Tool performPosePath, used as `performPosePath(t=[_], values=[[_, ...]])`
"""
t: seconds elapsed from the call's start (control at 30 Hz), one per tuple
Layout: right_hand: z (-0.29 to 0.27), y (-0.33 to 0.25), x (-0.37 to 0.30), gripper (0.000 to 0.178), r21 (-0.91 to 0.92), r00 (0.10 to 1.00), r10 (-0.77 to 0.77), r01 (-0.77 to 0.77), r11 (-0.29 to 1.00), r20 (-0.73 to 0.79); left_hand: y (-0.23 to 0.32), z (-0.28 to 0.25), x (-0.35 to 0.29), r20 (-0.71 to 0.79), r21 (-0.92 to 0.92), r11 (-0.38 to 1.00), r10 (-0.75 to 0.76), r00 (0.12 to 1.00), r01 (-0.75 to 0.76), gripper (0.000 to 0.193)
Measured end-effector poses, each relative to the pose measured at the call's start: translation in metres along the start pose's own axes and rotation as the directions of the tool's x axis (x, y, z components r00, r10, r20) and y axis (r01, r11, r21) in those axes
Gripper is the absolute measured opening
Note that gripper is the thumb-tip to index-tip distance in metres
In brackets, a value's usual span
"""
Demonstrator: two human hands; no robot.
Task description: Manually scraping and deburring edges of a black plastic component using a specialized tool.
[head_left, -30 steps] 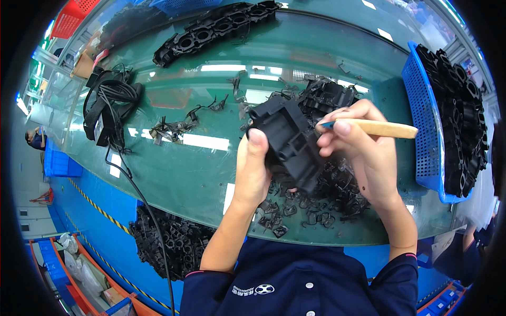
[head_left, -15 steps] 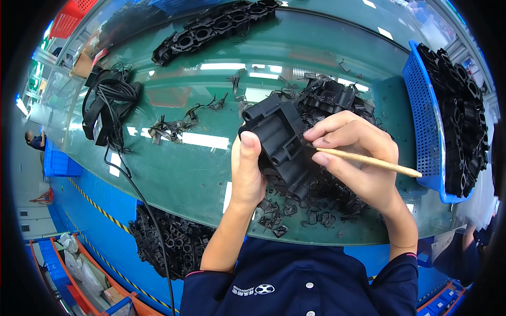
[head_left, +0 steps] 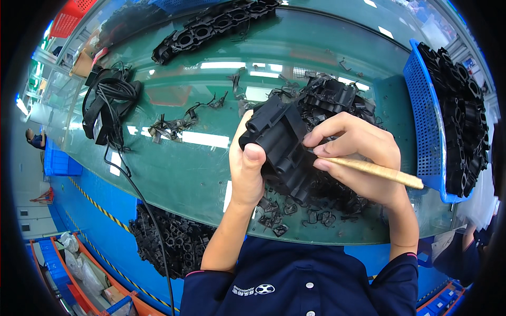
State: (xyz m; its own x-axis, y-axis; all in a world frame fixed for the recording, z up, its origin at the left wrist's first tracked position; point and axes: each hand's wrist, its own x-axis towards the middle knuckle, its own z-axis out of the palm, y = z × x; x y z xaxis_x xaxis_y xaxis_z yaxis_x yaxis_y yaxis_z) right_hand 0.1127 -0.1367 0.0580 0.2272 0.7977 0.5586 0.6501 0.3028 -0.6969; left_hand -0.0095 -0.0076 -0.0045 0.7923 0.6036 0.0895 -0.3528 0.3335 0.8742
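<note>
My left hand (head_left: 247,168) is closed around the left end of a black moulded plastic part (head_left: 282,131), its thumb pressed on the near side. The part is held tilted above the table. My right hand (head_left: 363,152) pinches a thin tool with a tan, wrapped-looking handle (head_left: 379,171), and the fingertips rest close against the part's right side. The tool's working tip is hidden at the fingers. Under and behind the part lies a pile of black plastic pieces (head_left: 332,97), and small black scraps (head_left: 279,218) are strewn near the table's front edge.
A blue perforated basket (head_left: 427,121) holding black parts stands at the right. A long black part (head_left: 216,29) lies at the back of the green table (head_left: 174,176). Black straps with a cable (head_left: 113,105) sit at the left; the cable runs off the edge. More black parts (head_left: 171,237) are below.
The black part has been turned and tipped slightly in my left hand, whose thumb sits a little lower. My right hand and the tool have shifted slightly, with the handle angled further down.
</note>
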Motion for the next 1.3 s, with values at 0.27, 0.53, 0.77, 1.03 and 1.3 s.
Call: performPosePath(t=[0.27,0.53,0.77,1.03,1.3], values=[[-0.001,0.0,0.0,0.017,0.102,0.998,0.058,-0.057,0.993,-0.011,0.001,0.0,0.0,0.004,-0.002,1.0,0.009,1.0,-0.009,0.096],[-0.002,0.0,0.0,0.019,0.039,1.0,0.021,-0.022,0.999,0.02,0.002,-0.002,-0.002,-0.022,0.075,0.996,0.042,0.999,-0.04,0.099],[0.005,-0.004,-0.002,0.025,-0.181,0.999,-0.037,0.033,0.983,-0.018,-0.004,-0.004,-0.004,-0.048,0.075,0.997,0.029,0.998,-0.025,0.098],[-0.003,0.01,-0.003,0.011,0.009,0.911,0.129,-0.137,0.991,-0.392,0.007,-0.003,-0.003,0.069,0.083,0.993,0.077,0.995,-0.082,0.091],[-0.002,-0.016,0.001,0.024,0.272,0.85,0.458,-0.39,0.88,-0.262,-0.003,-0.005,-0.001,0.083,-0.02,0.987,0.161,0.984,-0.16,0.094]])
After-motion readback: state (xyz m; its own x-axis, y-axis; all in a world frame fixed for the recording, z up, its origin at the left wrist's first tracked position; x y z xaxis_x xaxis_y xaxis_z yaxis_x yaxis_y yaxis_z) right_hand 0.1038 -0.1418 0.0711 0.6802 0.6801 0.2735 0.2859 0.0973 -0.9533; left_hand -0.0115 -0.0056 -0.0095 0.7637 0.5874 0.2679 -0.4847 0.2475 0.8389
